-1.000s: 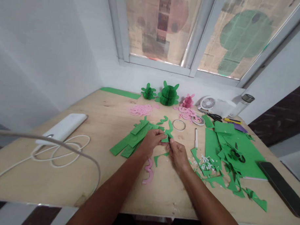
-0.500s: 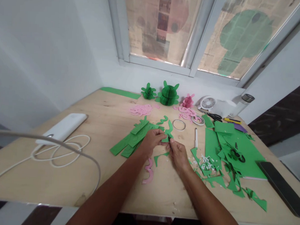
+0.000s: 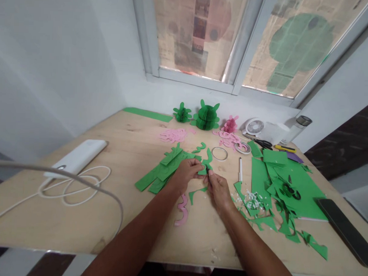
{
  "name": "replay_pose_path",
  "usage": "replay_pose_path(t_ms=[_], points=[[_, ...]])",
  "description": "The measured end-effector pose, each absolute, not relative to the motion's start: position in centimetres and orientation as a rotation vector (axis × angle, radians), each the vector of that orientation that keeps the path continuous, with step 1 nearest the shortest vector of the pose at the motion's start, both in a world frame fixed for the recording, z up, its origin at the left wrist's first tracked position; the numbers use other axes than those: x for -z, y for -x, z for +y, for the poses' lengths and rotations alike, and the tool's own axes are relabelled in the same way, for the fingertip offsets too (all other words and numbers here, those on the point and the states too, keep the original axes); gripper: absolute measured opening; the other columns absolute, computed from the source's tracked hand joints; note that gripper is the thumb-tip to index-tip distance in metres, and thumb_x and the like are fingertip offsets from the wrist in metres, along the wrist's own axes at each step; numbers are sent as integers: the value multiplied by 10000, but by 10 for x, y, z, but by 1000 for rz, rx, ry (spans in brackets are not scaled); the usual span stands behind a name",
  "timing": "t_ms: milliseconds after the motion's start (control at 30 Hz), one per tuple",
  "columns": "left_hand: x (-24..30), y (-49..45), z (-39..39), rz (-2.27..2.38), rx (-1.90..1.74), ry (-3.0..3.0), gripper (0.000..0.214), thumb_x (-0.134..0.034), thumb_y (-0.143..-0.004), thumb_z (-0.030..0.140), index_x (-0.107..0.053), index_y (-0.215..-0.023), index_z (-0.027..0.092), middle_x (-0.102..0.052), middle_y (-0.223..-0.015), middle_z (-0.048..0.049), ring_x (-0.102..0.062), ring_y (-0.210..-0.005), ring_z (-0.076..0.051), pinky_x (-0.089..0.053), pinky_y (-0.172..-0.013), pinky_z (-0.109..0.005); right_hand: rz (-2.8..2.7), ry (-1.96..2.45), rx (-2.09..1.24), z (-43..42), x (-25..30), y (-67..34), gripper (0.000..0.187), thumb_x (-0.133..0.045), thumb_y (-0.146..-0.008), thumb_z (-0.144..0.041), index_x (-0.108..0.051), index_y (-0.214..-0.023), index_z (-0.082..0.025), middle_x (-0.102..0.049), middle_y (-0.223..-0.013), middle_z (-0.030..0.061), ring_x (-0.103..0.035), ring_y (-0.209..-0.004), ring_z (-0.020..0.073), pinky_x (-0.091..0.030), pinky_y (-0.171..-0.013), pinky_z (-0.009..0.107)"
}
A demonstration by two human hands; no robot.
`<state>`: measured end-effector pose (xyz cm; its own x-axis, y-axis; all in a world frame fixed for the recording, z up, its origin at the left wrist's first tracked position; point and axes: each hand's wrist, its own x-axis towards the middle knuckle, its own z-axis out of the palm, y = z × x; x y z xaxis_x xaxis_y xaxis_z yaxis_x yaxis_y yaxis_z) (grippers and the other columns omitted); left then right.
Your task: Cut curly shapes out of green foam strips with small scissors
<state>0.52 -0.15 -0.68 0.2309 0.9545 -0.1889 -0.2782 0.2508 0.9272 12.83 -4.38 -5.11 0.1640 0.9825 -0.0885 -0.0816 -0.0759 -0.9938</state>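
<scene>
On the table, green paper is pinched by the left grip; just beside it, a dark tool is clasped by the right grip. Should it slip, paper could be torn.

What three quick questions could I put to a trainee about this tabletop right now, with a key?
1. Count: how many paper figures stand near the wall?
2. True or false: the white pen lies to the left of the left hand.
3. Fill in: the dark tool meeting the small green paper piece is in the grip of the ___ hand.

Key:
1. Three: two green, one pink.
2. False; it lies to the right of the right hand.
3. Right.
</scene>
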Motion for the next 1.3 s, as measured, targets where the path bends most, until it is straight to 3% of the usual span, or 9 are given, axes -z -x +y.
replay_pose_path(t_ms=[733, 1167, 1300], points=[[15, -3, 4, 902, -986, -918, 320, -817, -544, 303, -551, -648, 159, -577, -592, 42, -625, -563, -117, -552, -621, -267, -821, 1276, -1307, -47, 36, -124, 548, -628, -662, -725, -517, -616, -190, -258, -366, -123, -133, -338, 46, -38, -352, 233], [8, -4, 1, 910, -1007, -888, 266, -774, -532, 271, -545, -612, 163, -507, -550, 68, -515, -536, -71, -557, -635, -256, -848, 1271, -1317, -46, 40, -124, 570, -642, -637, -753, -528, -609, -196, -257, -363, -117, -141, -338, 50, -44, -345, 226], [6, -3, 1, 926, -1006, -903, 237, -752, -567, 297, -572, -641, 161, -555, -574, 46, -525, -544, -81, -547, -634, -260, -866, 1275, -1309, -46, 41, -125, 578, -634, -638, -760, -538, -612, -191, -247, -359, -119, -142, -341, 50, -53, -348, 223]])
